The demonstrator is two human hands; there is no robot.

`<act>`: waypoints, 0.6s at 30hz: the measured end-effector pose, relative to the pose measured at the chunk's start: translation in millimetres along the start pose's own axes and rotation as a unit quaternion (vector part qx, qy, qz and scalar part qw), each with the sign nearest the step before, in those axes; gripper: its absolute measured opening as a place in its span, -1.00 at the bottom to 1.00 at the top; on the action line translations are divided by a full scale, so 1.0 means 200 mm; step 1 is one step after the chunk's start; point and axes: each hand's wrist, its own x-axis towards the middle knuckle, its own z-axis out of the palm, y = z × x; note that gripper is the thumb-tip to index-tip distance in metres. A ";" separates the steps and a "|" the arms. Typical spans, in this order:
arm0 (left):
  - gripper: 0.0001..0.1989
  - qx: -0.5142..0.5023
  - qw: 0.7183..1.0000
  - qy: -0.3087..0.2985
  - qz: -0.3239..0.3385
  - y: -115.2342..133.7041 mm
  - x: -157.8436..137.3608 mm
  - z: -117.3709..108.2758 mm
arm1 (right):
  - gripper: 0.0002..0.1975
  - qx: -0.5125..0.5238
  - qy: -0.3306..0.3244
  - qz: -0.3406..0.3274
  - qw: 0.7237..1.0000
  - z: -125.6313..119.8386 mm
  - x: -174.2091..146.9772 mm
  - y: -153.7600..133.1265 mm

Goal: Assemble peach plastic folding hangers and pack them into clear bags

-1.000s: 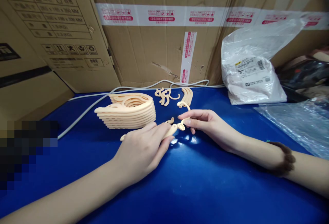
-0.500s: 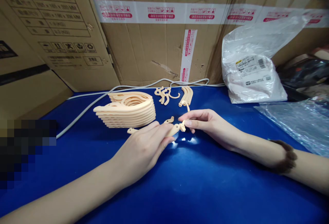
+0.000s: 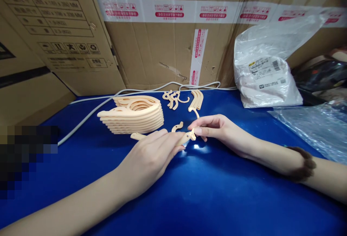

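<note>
My left hand [image 3: 153, 153] is closed around a cream plastic hanger arm [image 3: 183, 140], whose holed end sticks out past the fingers on the right. Between thumb and fingertips my right hand [image 3: 219, 131] pinches a cream hanger hook [image 3: 195, 112], its curve rising above the fingers. The base of the hook meets the end of the hanger arm; whether they are joined I cannot tell. Another cream end with a hole [image 3: 177, 126] shows behind my left fingers, and one more cream piece [image 3: 137, 136] pokes out at their left; my hand hides where these lead.
A stack of cream hanger pieces [image 3: 132, 116] stands behind my left hand. Loose hooks [image 3: 173, 99] and several curved arms [image 3: 196, 99] lie farther back. A grey cable [image 3: 89, 125] runs along the cardboard boxes [image 3: 151, 44]. At right are a white plastic bag [image 3: 267, 73] and clear film [image 3: 311, 124].
The hanger arm's end has come up against the hook's base, where a small gap showed before. The hook has tilted slightly and sits a little lower. Both hands keep their grip.
</note>
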 end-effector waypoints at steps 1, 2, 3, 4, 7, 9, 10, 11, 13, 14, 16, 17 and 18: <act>-0.85 0.012 1.000 0.005 0.008 0.00 0.00 0.00 | -0.88 -0.002 0.002 0.002 1.000 0.00 0.00 0.00; -0.85 0.022 1.000 0.009 0.015 0.00 0.00 0.00 | -0.88 -0.005 0.005 0.004 1.000 0.00 0.00 0.00; -0.84 0.030 0.999 0.011 0.020 0.00 0.00 0.00 | -0.87 -0.008 0.007 0.004 1.000 0.00 0.00 0.00; -0.83 0.036 0.999 0.011 0.022 0.00 0.00 0.00 | -0.87 -0.011 0.009 0.003 1.000 0.00 0.00 0.00; -0.81 0.054 0.998 0.010 0.029 0.00 0.00 0.00 | -0.84 -0.022 0.015 -0.001 1.000 0.00 0.00 0.00; -0.79 0.079 0.996 0.010 0.036 0.00 0.00 0.00 | -0.83 -0.029 0.021 -0.002 0.999 0.01 0.00 -0.01; -0.78 0.093 0.995 0.011 0.039 0.00 0.00 0.00 | -0.83 -0.032 0.023 -0.001 0.999 0.01 0.00 -0.01; -0.77 0.107 0.993 0.011 0.042 0.00 0.00 0.00 | -0.83 -0.035 0.025 -0.001 0.999 0.02 0.00 -0.01; -0.77 0.129 0.990 0.009 0.047 0.00 0.00 0.00 | -0.82 -0.042 0.031 -0.002 0.999 0.03 0.00 -0.02; -0.76 0.137 0.989 0.008 0.050 0.00 0.00 0.00 | -0.81 -0.047 0.032 -0.003 0.998 0.03 0.00 -0.02; -0.76 0.148 0.987 0.003 0.055 0.00 0.00 0.00 | -0.79 -0.060 0.031 -0.007 0.998 0.03 0.00 -0.02; -0.75 0.151 0.987 0.001 0.055 0.00 0.00 0.00 | -0.79 -0.067 0.029 -0.010 0.997 0.03 0.01 -0.02; -0.75 0.152 0.987 -0.001 0.055 0.00 0.00 0.00 | -0.78 -0.076 0.026 -0.012 0.997 0.03 0.00 -0.01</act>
